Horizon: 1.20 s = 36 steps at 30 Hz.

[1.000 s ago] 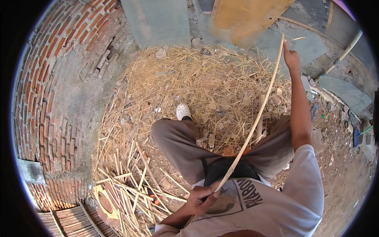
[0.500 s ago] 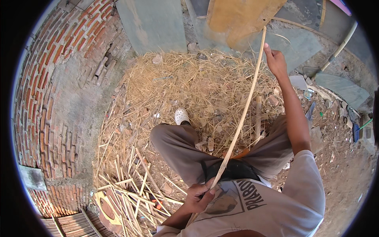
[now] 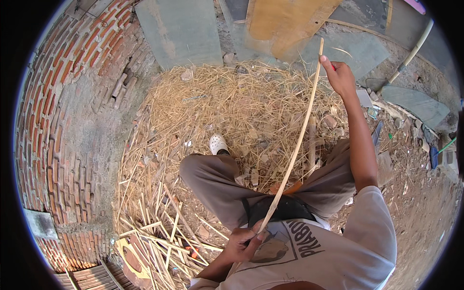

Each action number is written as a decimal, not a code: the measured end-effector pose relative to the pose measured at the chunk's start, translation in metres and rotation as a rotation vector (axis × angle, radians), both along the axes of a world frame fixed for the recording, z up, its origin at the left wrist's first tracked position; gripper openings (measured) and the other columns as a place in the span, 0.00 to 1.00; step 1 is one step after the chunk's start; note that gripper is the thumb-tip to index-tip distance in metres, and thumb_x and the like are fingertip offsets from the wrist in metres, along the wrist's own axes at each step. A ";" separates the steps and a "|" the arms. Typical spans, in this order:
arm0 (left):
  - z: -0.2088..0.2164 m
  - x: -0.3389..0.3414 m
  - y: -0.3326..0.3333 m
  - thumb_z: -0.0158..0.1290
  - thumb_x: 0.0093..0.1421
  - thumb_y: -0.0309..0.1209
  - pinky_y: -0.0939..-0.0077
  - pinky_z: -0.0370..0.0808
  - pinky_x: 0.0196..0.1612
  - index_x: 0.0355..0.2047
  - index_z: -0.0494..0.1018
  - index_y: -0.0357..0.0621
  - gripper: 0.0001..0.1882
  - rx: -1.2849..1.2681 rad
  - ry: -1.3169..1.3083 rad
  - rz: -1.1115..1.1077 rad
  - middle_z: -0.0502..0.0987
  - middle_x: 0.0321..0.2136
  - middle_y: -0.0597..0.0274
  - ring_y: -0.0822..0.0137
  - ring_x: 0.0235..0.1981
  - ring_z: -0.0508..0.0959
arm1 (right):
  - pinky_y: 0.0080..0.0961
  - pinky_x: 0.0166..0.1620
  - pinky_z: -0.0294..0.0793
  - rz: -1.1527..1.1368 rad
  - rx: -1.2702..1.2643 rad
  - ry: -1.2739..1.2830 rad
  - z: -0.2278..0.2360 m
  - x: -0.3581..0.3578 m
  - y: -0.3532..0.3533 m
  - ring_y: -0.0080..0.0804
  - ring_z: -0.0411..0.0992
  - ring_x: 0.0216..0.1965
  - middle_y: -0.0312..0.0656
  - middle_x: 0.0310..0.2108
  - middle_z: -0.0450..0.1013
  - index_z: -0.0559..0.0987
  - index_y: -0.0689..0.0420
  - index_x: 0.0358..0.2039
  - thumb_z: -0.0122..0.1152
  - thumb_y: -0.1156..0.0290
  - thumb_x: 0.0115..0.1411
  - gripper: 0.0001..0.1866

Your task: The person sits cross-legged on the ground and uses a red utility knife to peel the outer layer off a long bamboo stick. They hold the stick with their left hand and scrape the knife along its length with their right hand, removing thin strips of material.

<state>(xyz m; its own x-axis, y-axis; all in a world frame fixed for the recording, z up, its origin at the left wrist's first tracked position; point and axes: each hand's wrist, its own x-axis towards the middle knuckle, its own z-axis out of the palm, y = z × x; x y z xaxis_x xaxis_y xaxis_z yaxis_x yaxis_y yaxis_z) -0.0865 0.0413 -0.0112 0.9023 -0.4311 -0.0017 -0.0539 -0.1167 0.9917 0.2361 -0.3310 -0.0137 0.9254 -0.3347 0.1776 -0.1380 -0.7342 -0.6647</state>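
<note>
Working beside a weathered red-brick wall (image 3: 53, 159)

Dry yellow straw (image 3: 227, 96) mats the ground ahead of the person's bent legs, and a jumble of narrow pale sticks (image 3: 164, 241) lies to the left. One long, slender, pale wood-like strip (image 3: 297, 145) slants from the lap up to the right, out over the straw. The left hand (image 3: 241, 245) is closed round its lower part, thumb on top. The right hand (image 3: 340, 77) curls round a small red object (image 3: 334, 67), mostly hidden, its thumb against the strip near the far tip.
</note>
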 end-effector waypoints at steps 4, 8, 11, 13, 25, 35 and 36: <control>0.001 -0.006 0.002 0.49 0.60 0.18 0.85 0.64 0.18 0.59 0.67 0.41 0.25 0.048 -0.034 -0.022 0.72 0.14 0.67 0.80 0.13 0.69 | 0.37 0.30 0.67 -0.007 -0.004 0.029 -0.009 0.013 -0.017 0.41 0.69 0.21 0.45 0.12 0.66 0.71 0.61 0.12 0.42 0.25 0.54 0.45; -0.002 -0.020 0.009 0.50 0.59 0.18 0.83 0.64 0.18 0.59 0.67 0.42 0.26 0.102 -0.077 -0.044 0.73 0.14 0.65 0.79 0.13 0.69 | 0.38 0.33 0.68 0.026 -0.045 0.042 -0.020 0.029 -0.029 0.42 0.71 0.23 0.47 0.14 0.68 0.72 0.62 0.13 0.40 0.24 0.54 0.46; 0.001 -0.025 0.017 0.50 0.59 0.18 0.82 0.65 0.18 0.59 0.67 0.41 0.26 0.079 -0.063 -0.119 0.72 0.14 0.65 0.78 0.13 0.69 | 0.40 0.35 0.69 -0.066 -0.024 0.115 -0.040 0.052 -0.061 0.44 0.72 0.26 0.51 0.15 0.69 0.72 0.63 0.13 0.38 0.24 0.54 0.47; 0.006 -0.022 0.018 0.50 0.59 0.19 0.82 0.64 0.18 0.59 0.67 0.41 0.26 0.039 -0.077 -0.117 0.71 0.14 0.66 0.79 0.13 0.68 | 0.40 0.36 0.69 -0.254 -0.010 0.084 -0.090 0.067 -0.123 0.44 0.73 0.28 0.53 0.16 0.69 0.72 0.63 0.13 0.37 0.24 0.55 0.47; -0.016 0.045 -0.010 0.46 0.68 0.26 0.85 0.59 0.21 0.60 0.65 0.37 0.20 -0.402 0.278 0.409 0.66 0.16 0.72 0.81 0.17 0.61 | 0.38 0.23 0.67 0.763 -0.165 -0.197 -0.011 -0.084 0.115 0.46 0.69 0.15 0.44 0.11 0.66 0.76 0.57 0.14 0.59 0.33 0.50 0.34; -0.006 0.052 -0.020 0.47 0.66 0.23 0.86 0.60 0.21 0.59 0.66 0.36 0.20 -0.189 0.177 0.371 0.65 0.16 0.73 0.82 0.17 0.62 | 0.34 0.19 0.68 0.726 -0.267 -0.213 -0.015 -0.085 0.127 0.41 0.70 0.13 0.40 0.09 0.67 0.78 0.54 0.13 0.59 0.30 0.47 0.34; -0.008 0.051 -0.020 0.47 0.66 0.23 0.86 0.60 0.21 0.59 0.67 0.37 0.20 -0.179 0.153 0.377 0.65 0.16 0.73 0.82 0.17 0.61 | 0.34 0.20 0.68 0.780 -0.260 -0.243 -0.014 -0.091 0.131 0.41 0.70 0.13 0.40 0.09 0.67 0.78 0.54 0.13 0.59 0.30 0.47 0.34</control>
